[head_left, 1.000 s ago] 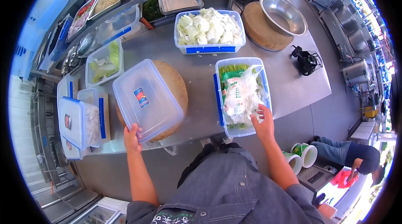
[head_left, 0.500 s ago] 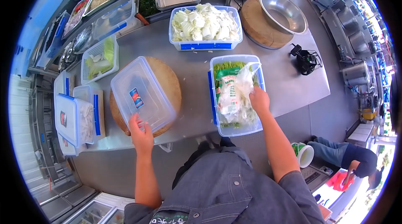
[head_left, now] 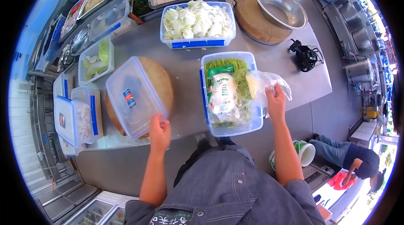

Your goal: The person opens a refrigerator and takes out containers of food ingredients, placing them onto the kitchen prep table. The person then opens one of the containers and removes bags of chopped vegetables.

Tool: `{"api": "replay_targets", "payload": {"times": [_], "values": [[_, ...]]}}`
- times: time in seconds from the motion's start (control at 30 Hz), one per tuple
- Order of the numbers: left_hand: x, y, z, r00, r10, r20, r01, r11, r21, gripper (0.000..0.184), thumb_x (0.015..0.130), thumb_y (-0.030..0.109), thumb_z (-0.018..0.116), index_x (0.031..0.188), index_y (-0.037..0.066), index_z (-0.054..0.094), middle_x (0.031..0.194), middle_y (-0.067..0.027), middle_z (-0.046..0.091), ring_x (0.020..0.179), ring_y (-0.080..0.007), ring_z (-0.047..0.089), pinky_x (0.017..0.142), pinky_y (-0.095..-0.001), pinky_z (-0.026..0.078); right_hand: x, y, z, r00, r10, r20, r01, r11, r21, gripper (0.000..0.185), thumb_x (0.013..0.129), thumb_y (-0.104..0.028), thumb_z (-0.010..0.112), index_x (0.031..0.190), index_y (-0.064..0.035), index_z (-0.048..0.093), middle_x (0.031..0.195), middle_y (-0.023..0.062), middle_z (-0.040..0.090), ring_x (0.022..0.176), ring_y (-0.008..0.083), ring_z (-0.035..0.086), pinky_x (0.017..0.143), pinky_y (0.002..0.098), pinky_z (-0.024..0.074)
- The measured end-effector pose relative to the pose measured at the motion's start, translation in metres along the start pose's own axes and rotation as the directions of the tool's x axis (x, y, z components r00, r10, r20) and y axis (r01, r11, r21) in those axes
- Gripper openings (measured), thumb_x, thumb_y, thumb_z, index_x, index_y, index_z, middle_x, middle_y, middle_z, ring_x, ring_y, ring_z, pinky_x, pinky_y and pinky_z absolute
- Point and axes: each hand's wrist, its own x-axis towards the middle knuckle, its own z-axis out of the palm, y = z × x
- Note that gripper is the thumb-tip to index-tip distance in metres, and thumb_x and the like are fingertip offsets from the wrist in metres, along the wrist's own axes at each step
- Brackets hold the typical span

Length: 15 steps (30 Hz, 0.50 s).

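My right hand pinches a thin clear plastic bag with something pale yellow inside, over the right rim of a clear box. Leafy greens fill that box, and a white-and-green printed packet lies on them. My left hand is beside the lower right corner of a clear lid; its fingers are loosely curled, slightly blurred, and hold nothing that I can see. The lid rests on a round wooden board.
Chopped cabbage heaps in a clear box behind. A steel bowl sits on another round board, near a black strapped device. Stacked boxes and a white basket stand left. A person bends at far right.
My right hand has drawn the plastic bag rightward off the packet, uncovering more of it and the greens. My left hand has shifted right along the lid's near edge. The view has turned slightly.
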Motion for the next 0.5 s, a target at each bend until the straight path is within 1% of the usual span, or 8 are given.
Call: {"api": "replay_targets", "payload": {"times": [0.07,0.13,0.2,0.3,0.33,0.43,0.47,0.5], "values": [[-0.001,0.003,0.004,0.999,0.017,0.045,-0.019,0.999,0.038,0.035,0.088,0.010,0.057,0.120,-0.003,0.051,0.100,-0.0161,0.059,0.084,-0.0235,0.061,0.077,-0.0347,0.050,-0.007,-0.005,0.010,0.999,-0.011,0.043,0.013,0.999,-0.031,0.027,0.087,-0.007,0.064,0.112,0.0007,0.059,0.100,0.0057,0.062,0.092,0.0142,0.057,0.082,0.0264,0.0449],[-0.004,0.007,0.010,0.997,0.050,0.064,-0.052,0.998,0.030,0.035,0.089,0.011,0.057,0.120,-0.003,0.051,0.102,-0.0165,0.059,0.084,-0.0240,0.061,0.077,-0.0349,0.050,-0.016,-0.012,0.023,0.874,-0.359,0.327,0.469,0.798,-0.379,0.030,0.084,-0.012,0.067,0.111,0.0000,0.060,0.108,0.0135,0.061,0.099,0.0266,0.059,0.088,0.0332,0.0458],[-0.007,0.008,0.017,0.992,0.085,0.092,-0.088,0.996,0.020,0.034,0.089,0.013,0.057,0.119,-0.003,0.052,0.103,-0.0170,0.060,0.085,-0.0245,0.061,0.078,-0.0351,0.050,-0.040,-0.030,0.039,0.742,-0.254,0.621,0.548,0.763,-0.343,0.033,0.082,-0.018,0.070,0.109,-0.0009,0.063,0.116,0.0205,0.058,0.107,0.0366,0.055,0.093,0.0388,0.0447],[-0.009,0.009,0.023,0.987,0.073,0.142,-0.078,0.996,0.032,0.033,0.089,0.014,0.058,0.118,-0.002,0.054,0.106,-0.0177,0.060,0.086,-0.0259,0.062,0.078,-0.0356,0.050,-0.066,-0.020,0.053,0.607,-0.224,0.762,0.677,0.648,-0.349,0.029,0.082,-0.022,0.071,0.101,-0.0015,0.065,0.110,0.0188,0.061,0.098,0.0362,0.058,0.087,0.0403,0.0475],[-0.011,0.010,0.023,0.985,0.077,0.154,-0.084,0.996,0.039,0.033,0.089,0.015,0.058,0.117,-0.002,0.054,0.106,-0.0180,0.060,0.086,-0.0261,0.062,0.078,-0.0358,0.050,-0.068,-0.020,0.050,0.610,-0.225,0.760,0.675,0.650,-0.349,0.029,0.082,-0.022,0.071,0.101,-0.0015,0.065,0.110,0.0188,0.061,0.098,0.0362,0.058,0.087,0.0403,0.0475],[-0.015,0.013,0.021,0.981,0.083,0.176,-0.094,0.994,0.052,0.032,0.089,0.015,0.058,0.117,-0.002,0.055,0.106,-0.0184,0.060,0.085,-0.0265,0.062,0.077,-0.0360,0.050,-0.070,-0.022,0.031,0.859,0.046,0.510,0.219,0.867,-0.447,0.028,0.082,-0.024,0.073,0.096,-0.0034,0.060,0.090,0.0114,0.064,0.074,0.0310,0.060,0.072,0.0392,0.0509],[-0.015,0.013,0.021,0.979,0.088,0.185,-0.100,0.993,0.057,0.032,0.089,0.015,0.058,0.116,-0.002,0.055,0.106,-0.0185,0.060,0.084,-0.0265,0.062,0.077,-0.0360,0.050,-0.073,-0.020,0.024,0.859,0.045,0.510,0.220,0.867,-0.447,0.028,0.082,-0.024,0.073,0.096,-0.0034,0.060,0.090,0.0114,0.064,0.074,0.0310,0.060,0.072,0.0392,0.0509],[-0.015,0.013,0.021,0.979,0.088,0.185,-0.100,0.993,0.057,0.032,0.089,0.015,0.058,0.116,-0.002,0.055,0.106,-0.0185,0.060,0.084,-0.0265,0.062,0.077,-0.0360,0.050,-0.076,-0.018,0.018,0.938,0.019,0.347,0.127,0.910,-0.394,0.032,0.081,-0.024,0.074,0.100,-0.0042,0.058,0.094,0.0121,0.063,0.076,0.0299,0.060,0.072,0.0379,0.0507]]}}
